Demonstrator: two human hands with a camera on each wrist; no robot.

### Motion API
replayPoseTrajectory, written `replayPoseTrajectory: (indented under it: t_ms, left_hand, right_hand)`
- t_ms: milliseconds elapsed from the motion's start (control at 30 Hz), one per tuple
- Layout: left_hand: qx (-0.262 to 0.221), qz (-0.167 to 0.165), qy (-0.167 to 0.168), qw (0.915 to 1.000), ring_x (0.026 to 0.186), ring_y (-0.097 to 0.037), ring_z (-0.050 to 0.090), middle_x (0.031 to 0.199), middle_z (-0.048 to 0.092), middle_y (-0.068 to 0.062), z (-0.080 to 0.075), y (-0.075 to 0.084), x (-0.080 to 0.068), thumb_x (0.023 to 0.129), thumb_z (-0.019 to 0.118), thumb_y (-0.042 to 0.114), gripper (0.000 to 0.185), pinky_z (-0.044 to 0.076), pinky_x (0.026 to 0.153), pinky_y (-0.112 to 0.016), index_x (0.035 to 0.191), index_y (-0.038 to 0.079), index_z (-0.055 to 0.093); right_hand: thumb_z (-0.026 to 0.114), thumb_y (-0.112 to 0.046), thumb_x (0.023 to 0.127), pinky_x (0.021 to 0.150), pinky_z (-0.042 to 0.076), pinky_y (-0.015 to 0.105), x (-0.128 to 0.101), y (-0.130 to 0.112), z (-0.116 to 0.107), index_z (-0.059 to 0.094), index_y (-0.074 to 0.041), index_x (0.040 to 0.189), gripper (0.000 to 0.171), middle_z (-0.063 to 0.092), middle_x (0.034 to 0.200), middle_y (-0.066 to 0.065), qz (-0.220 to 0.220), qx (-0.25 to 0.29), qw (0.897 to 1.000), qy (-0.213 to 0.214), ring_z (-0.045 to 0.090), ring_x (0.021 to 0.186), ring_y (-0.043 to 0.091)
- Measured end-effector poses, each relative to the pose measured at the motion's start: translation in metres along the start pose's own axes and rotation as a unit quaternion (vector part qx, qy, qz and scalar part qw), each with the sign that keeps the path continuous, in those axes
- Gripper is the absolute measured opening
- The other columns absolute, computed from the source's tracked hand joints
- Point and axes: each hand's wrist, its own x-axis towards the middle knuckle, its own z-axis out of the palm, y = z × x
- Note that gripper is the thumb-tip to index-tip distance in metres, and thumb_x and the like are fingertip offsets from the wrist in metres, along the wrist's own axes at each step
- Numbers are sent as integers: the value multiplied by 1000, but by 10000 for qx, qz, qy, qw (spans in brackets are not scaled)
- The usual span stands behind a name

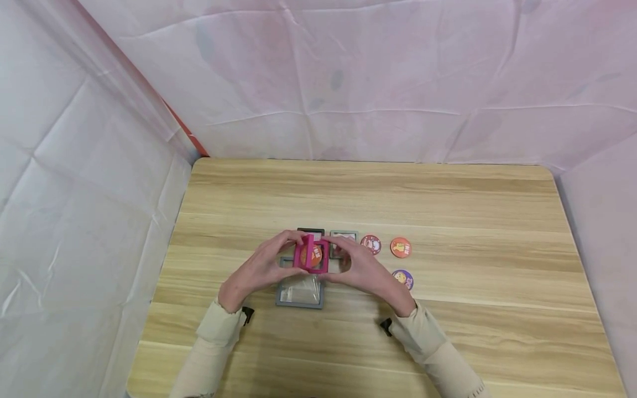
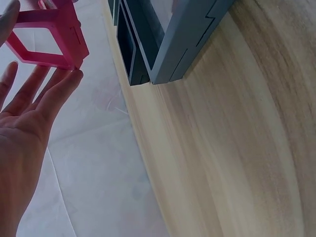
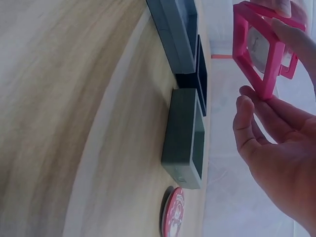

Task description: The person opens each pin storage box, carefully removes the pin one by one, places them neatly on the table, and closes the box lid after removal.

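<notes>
Both hands hold a pink square frame point(image 1: 312, 255) upright above the table, an orange round badge showing inside it. My left hand point(image 1: 291, 255) pinches its left side between thumb and fingers, and my right hand point(image 1: 339, 256) pinches its right side. In the left wrist view the pink frame point(image 2: 49, 37) rests on long fingertips point(image 2: 61, 84). In the right wrist view the pink frame point(image 3: 261, 49) stands open like a hinged case, with fingers point(image 3: 247, 123) curled under it. A larger grey frame point(image 1: 301, 291) lies flat on the table just below the hands.
A black frame point(image 1: 311, 231) and a grey-green frame point(image 1: 344, 236) lie behind the hands. Three round badges sit to the right: red-white point(image 1: 370, 244), orange point(image 1: 400, 247), purple point(image 1: 403, 278). The wooden table point(image 1: 448, 210) is walled by white sheeting.
</notes>
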Motion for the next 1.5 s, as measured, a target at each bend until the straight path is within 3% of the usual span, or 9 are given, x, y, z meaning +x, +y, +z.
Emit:
replayPoseTrajectory:
  t_ms: [300, 567, 700, 800, 967, 1133, 1333, 1500]
  left_hand:
    - [-384, 94, -80, 9992, 137, -31, 64, 150, 59, -12, 3, 1, -3, 78, 92, 3, 84, 57, 111, -48, 149, 9, 49]
    - [-214, 420, -129, 9988, 137, -33, 64, 149, 60, -18, 7, 0, -7, 76, 93, 1, 106, 55, 113, -47, 163, 2, 33]
    - [219, 362, -131, 9990, 137, -26, 63, 146, 62, -14, 9, -1, -10, 77, 95, 12, 102, 53, 117, -41, 163, 11, 39]
    - [249, 286, -110, 9992, 136, -23, 61, 145, 62, -11, 12, -1, -11, 78, 95, 16, 96, 52, 119, -38, 160, 16, 45]
    - [-192, 318, -137, 9992, 137, -27, 61, 145, 61, -15, 19, -4, -12, 78, 94, 9, 89, 53, 117, -36, 155, 14, 49]
    - [-666, 288, -297, 9969, 138, -31, 62, 146, 57, -19, 26, -5, -13, 78, 92, 2, 87, 54, 115, -42, 153, 9, 47]
    - [5, 299, -272, 9992, 137, -24, 62, 145, 61, -9, 36, -3, -13, 78, 95, 15, 83, 52, 119, -40, 148, 4, 52]
    - [353, 337, -274, 9984, 138, -23, 59, 145, 61, -6, 43, -3, -12, 77, 96, 18, 81, 50, 121, -42, 146, 6, 54]
  right_hand:
    - [92, -40, 80, 90, 55, 36, -9, 6, -3, 59, -14, 150, 82, 72, 117, 6, -361, -152, 9992, 117, 64, 104, 26]
    - [94, -36, 78, 81, 52, 30, -21, 17, -2, 62, -16, 146, 78, 73, 112, 4, -579, -395, 9972, 257, 61, 97, 25]
    - [94, -36, 78, 92, 59, 40, -28, 23, -2, 61, -12, 147, 80, 74, 126, 4, -544, -488, 9970, 237, 65, 109, 26]
    - [95, -34, 77, 98, 60, 49, -32, 27, -2, 60, -10, 148, 82, 73, 132, 7, -552, -516, 9968, 253, 66, 116, 28]
    - [95, -32, 77, 97, 60, 47, -38, 33, -3, 60, -9, 147, 82, 73, 130, 6, -459, -545, 9972, 234, 65, 115, 27]
    - [94, -34, 77, 107, 57, 56, -45, 36, -4, 60, -9, 147, 82, 71, 136, 8, -308, -565, 9978, 168, 64, 127, 30]
    - [95, -36, 76, 110, 56, 53, -52, 42, -4, 61, -11, 146, 82, 69, 141, 7, -455, -761, 9957, 258, 61, 131, 28]
    - [96, -36, 75, 110, 56, 51, -57, 46, -1, 64, -5, 142, 80, 63, 140, 9, -593, -1007, 9925, 356, 57, 131, 28]
